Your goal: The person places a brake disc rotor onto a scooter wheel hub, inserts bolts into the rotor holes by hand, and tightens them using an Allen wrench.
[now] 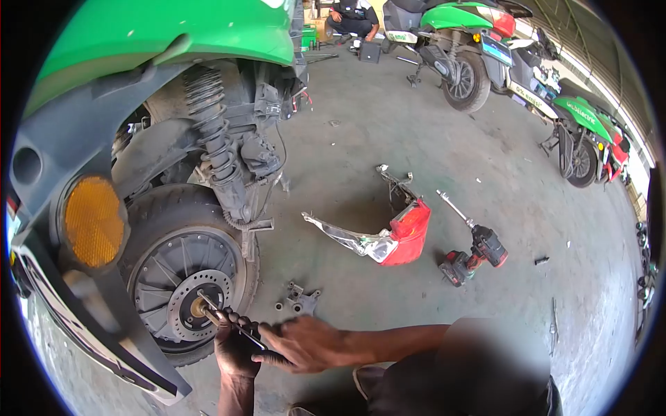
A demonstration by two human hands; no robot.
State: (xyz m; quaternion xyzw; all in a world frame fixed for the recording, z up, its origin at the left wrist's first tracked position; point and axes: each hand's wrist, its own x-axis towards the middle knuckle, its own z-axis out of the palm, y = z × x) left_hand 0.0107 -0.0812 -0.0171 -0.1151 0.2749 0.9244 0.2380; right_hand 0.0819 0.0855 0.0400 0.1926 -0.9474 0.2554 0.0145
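A slim metal wrench (251, 338) slants across the scooter's rear wheel hub, its far end at the brass-coloured axle centre (198, 307). My left hand (236, 347) is closed around its middle, palm turned up. Close by, my right hand (302, 343) has its thumb and forefinger apart on either side of the wrench's near end; whether they touch it I cannot tell. A drilled brake disc (182, 326) surrounds the axle on the wheel (149, 274). Just beyond my hands, a small metal bracket (300, 298) lies on the floor.
A red-and-clear tail light assembly (406, 236) and a cordless impact driver (485, 246) with a long extension lie on the concrete floor. Above the wheel hang a coil shock absorber (208, 118) and green bodywork (166, 31). Parked scooters (465, 76) and a crouching person (354, 17) are farther back.
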